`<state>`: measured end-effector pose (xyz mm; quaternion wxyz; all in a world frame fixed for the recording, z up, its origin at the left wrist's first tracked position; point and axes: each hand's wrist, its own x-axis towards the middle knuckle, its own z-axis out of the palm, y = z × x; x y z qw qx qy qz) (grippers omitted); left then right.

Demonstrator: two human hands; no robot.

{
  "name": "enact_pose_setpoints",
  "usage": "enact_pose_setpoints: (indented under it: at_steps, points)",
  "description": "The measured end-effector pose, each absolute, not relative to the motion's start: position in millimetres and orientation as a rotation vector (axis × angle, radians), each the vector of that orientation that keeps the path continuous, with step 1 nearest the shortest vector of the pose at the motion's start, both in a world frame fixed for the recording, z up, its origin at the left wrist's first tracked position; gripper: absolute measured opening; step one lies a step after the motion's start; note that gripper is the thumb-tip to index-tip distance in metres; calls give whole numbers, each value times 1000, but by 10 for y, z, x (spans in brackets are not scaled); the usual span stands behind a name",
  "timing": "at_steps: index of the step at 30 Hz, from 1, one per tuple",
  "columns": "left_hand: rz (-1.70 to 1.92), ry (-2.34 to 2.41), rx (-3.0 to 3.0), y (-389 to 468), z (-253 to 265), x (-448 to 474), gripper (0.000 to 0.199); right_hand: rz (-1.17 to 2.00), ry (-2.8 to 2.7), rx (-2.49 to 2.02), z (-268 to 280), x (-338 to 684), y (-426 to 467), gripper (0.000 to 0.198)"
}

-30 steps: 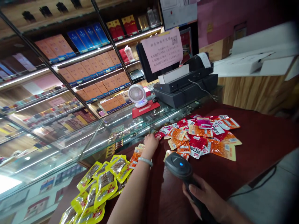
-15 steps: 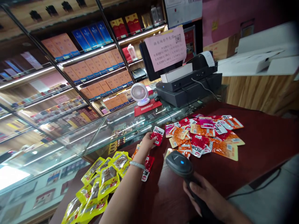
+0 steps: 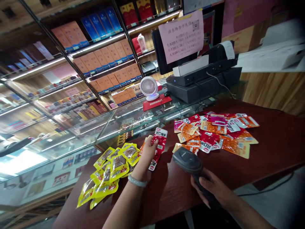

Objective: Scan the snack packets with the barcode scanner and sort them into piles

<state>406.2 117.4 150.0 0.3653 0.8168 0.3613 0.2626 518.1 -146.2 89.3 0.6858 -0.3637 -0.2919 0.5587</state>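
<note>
My left hand (image 3: 149, 151), with a pale bangle at the wrist, pinches a red and white snack packet (image 3: 161, 136). Another red packet (image 3: 152, 163) lies just under it on the table, partly covered by the hand. In my right hand (image 3: 212, 187) is a black handheld barcode scanner (image 3: 187, 159), its head tilted toward the left over the table. Left of my left forearm lies a heap of yellow snack packets (image 3: 119, 167). Beyond the scanner, a loose pile of red, orange and pink packets (image 3: 209, 138) spreads over the table.
The dark red table (image 3: 171, 190) meets a glass display counter (image 3: 107, 125). On the counter stand a small white fan (image 3: 149, 88) on a red mat (image 3: 157, 102) and a black cash register (image 3: 190, 90) with a pink sign (image 3: 182, 36). Shelves of boxed goods (image 3: 102, 62) line the back.
My left hand has brought the red packet down and closer, over the other red packet beside the yellow heap. The scanner stays in my right hand. The view has shifted somewhat.
</note>
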Motion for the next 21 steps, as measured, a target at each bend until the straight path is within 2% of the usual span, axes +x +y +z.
enact_pose_setpoints:
  at_steps: [6,11,16,21]
  points:
    - [790,1467,2450,1172,1630,3698,42,1103,-533,-768,833,5165,-1546,36]
    - [536,1105,2683,852,1521,4110,36,1011,-461,-801,877,5177,-1715,35]
    - [290,838,2785,661,1319,4667,58,995,-485,-933,790,5219,-1941,34]
    - [62,777,2830,704,1305,4750,41,1027,-483,-1049,777,5201,-2077,38]
